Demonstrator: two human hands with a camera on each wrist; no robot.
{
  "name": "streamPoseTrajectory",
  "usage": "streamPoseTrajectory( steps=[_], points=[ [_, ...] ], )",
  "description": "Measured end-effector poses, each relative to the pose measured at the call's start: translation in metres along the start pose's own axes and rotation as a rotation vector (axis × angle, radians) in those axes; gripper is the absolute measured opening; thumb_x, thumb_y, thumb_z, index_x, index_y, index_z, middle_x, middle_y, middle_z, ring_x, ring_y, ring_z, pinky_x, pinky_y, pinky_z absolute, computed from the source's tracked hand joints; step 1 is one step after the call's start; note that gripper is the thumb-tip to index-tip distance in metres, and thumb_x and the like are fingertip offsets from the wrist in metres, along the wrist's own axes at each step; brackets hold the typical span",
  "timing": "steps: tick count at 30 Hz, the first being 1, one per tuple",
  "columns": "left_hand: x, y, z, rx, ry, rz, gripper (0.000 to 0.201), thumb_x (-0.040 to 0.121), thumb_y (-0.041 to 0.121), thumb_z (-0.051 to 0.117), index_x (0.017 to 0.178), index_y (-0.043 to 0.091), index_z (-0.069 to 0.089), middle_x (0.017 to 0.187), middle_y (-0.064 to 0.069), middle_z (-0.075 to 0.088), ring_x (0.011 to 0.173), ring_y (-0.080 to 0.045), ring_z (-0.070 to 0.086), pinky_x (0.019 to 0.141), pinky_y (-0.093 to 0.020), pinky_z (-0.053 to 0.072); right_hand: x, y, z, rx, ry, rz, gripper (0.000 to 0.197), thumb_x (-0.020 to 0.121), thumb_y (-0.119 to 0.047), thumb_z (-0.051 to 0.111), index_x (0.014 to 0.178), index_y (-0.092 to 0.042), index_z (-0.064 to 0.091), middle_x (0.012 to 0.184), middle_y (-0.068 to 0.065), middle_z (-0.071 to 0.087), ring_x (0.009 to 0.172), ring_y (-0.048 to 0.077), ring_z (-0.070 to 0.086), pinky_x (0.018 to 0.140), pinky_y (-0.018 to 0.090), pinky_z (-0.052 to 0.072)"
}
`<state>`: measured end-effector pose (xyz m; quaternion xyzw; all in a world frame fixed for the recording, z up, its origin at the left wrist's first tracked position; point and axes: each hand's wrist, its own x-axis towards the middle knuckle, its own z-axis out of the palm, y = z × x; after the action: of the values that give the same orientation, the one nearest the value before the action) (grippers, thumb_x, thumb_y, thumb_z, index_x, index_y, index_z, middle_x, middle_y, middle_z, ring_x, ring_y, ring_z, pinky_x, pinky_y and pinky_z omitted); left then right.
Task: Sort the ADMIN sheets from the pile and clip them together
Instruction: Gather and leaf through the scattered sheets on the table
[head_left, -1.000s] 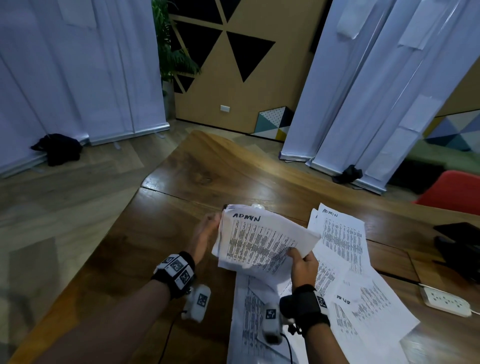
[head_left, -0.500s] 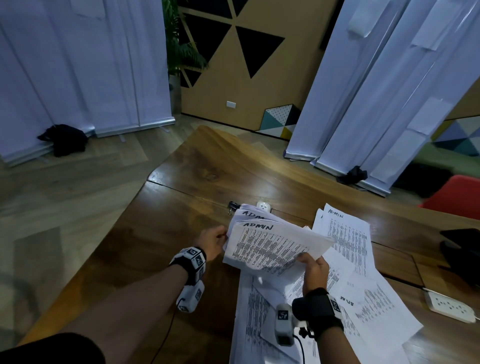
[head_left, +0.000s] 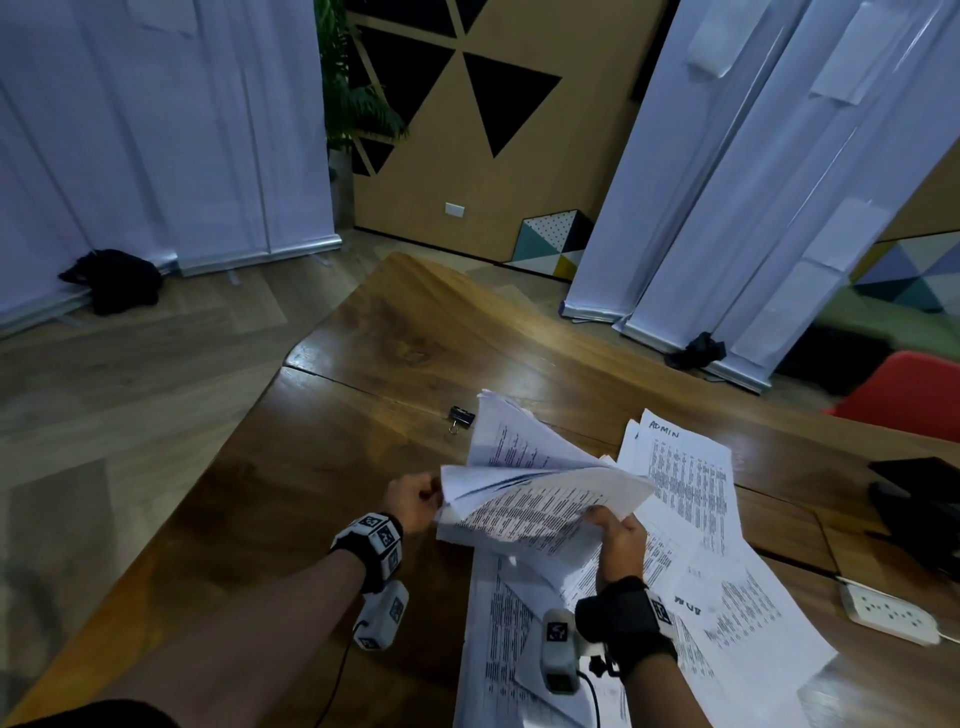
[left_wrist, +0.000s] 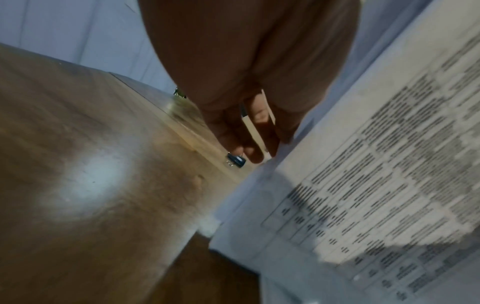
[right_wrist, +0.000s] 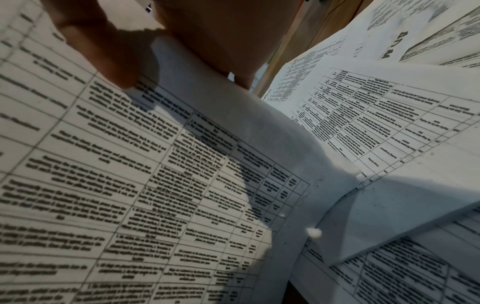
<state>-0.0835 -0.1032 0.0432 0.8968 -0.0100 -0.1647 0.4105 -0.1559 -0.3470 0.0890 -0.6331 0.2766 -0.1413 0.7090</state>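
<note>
Both hands hold a stack of printed sheets (head_left: 540, 499) above the wooden table (head_left: 322, 467). My left hand (head_left: 415, 496) grips its left edge, and the left wrist view shows the fingers (left_wrist: 253, 131) lying beside the paper (left_wrist: 376, 185). My right hand (head_left: 615, 535) pinches the near right corner, thumb (right_wrist: 109, 59) on the top sheet (right_wrist: 155, 185). The stack fans open, its heading hidden. A sheet marked ADMIN (head_left: 685, 478) lies flat to the right. A black binder clip (head_left: 461, 417) (left_wrist: 235, 160) sits on the table beyond the stack.
More loose printed sheets (head_left: 737, 623) (right_wrist: 389, 123) spread over the table under and right of my hands. A white power strip (head_left: 891, 613) and a dark object (head_left: 919, 493) lie at the right edge. A red chair (head_left: 904, 400) stands behind.
The stack has tipped and fanned open, so its ADMIN heading no longer shows. The binder clip behind it has come into view.
</note>
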Motion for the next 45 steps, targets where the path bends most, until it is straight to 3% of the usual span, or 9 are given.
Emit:
streamPoseTrajectory(
  steps=[5,12,15,19,24,30,33,39,45],
  points=[
    [0.003,0.012,-0.005,-0.156,-0.064,-0.002,0.024,0.091,0.016,0.059,0.114,0.016,0.065,0.114,-0.005,0.071,0.107,-0.019,0.065,0.096,-0.038,0.053,-0.002,-0.002,0.002,0.024,0.023,0.006,0.008,0.053,-0.008,0.060,0.061,-0.007,0.062,0.060,-0.002,0.064,0.071,0.025,0.052,0.068,0.031,0.040],
    [-0.003,-0.019,-0.003,-0.150,-0.232,-0.023,0.036,0.092,0.009,0.050,0.126,0.017,0.053,0.123,-0.010,0.062,0.113,-0.030,0.059,0.098,-0.043,0.049,-0.003,-0.002,0.003,0.019,0.054,0.030,0.018,0.055,-0.012,0.063,0.072,-0.005,0.066,0.074,0.008,0.063,0.072,0.024,0.054,0.069,0.030,0.043],
    [-0.016,-0.007,0.000,-0.085,-0.300,0.068,0.069,0.080,0.023,0.069,0.141,0.019,0.036,0.129,0.007,0.052,0.120,-0.014,0.050,0.101,-0.031,0.042,-0.004,-0.003,0.005,0.013,0.053,0.010,0.015,0.056,-0.012,0.062,0.070,-0.006,0.065,0.073,0.007,0.062,0.071,0.021,0.055,0.066,0.029,0.044],
    [-0.019,0.006,0.008,0.028,-0.227,0.078,0.067,0.073,0.045,0.061,0.131,0.012,0.051,0.131,-0.004,0.061,0.119,-0.021,0.059,0.098,-0.034,0.049,-0.005,-0.001,0.007,-0.017,0.050,-0.015,0.006,0.057,-0.013,0.061,0.061,-0.009,0.061,0.070,0.006,0.060,0.070,0.021,0.054,0.065,0.029,0.043],
    [-0.013,0.032,-0.006,-0.234,-0.055,0.089,0.052,0.079,0.013,0.064,0.125,0.022,0.042,0.111,0.005,0.064,0.102,-0.014,0.063,0.084,-0.035,0.055,-0.009,-0.005,0.006,-0.015,-0.010,-0.043,0.008,0.056,-0.009,0.058,0.051,-0.009,0.051,0.056,0.003,0.050,0.061,0.020,0.045,0.059,0.028,0.036],
    [-0.011,0.060,-0.022,-0.438,-0.066,0.066,0.032,0.077,-0.005,0.058,0.081,0.027,0.065,0.094,0.001,0.070,0.098,-0.021,0.065,0.089,-0.042,0.054,-0.012,-0.017,0.011,0.041,0.015,-0.074,0.012,0.065,-0.002,0.063,0.057,-0.007,0.054,0.050,-0.001,0.050,0.055,0.019,0.044,0.055,0.026,0.035],
    [-0.016,0.061,-0.019,-0.583,-0.021,0.006,0.034,0.079,-0.007,0.057,0.084,0.025,0.067,0.098,-0.002,0.072,0.097,-0.020,0.066,0.089,-0.040,0.054,-0.015,-0.018,0.011,0.057,0.058,-0.126,0.013,0.078,0.011,0.058,0.077,-0.001,0.062,0.068,0.006,0.060,0.064,0.019,0.052,0.060,0.027,0.042],
    [-0.024,0.033,0.003,-0.610,-0.043,-0.187,0.033,0.081,-0.012,0.048,0.104,0.002,0.065,0.104,-0.012,0.065,0.106,-0.030,0.059,0.085,-0.033,0.048,-0.020,0.022,0.019,-0.237,-0.007,-0.055,0.013,0.073,0.001,0.066,0.085,0.001,0.061,0.084,0.016,0.064,0.083,0.029,0.059,0.066,0.030,0.042],
    [-0.016,0.049,-0.013,-0.711,0.061,-0.255,0.030,0.079,-0.016,0.048,0.099,0.004,0.058,0.096,-0.006,0.061,0.097,-0.024,0.051,0.084,-0.029,0.039,-0.005,0.008,0.034,-0.279,-0.060,-0.067,0.027,0.081,0.004,0.059,0.108,0.000,0.061,0.100,0.015,0.065,0.092,0.030,0.059,0.079,0.035,0.047]
  ],
)
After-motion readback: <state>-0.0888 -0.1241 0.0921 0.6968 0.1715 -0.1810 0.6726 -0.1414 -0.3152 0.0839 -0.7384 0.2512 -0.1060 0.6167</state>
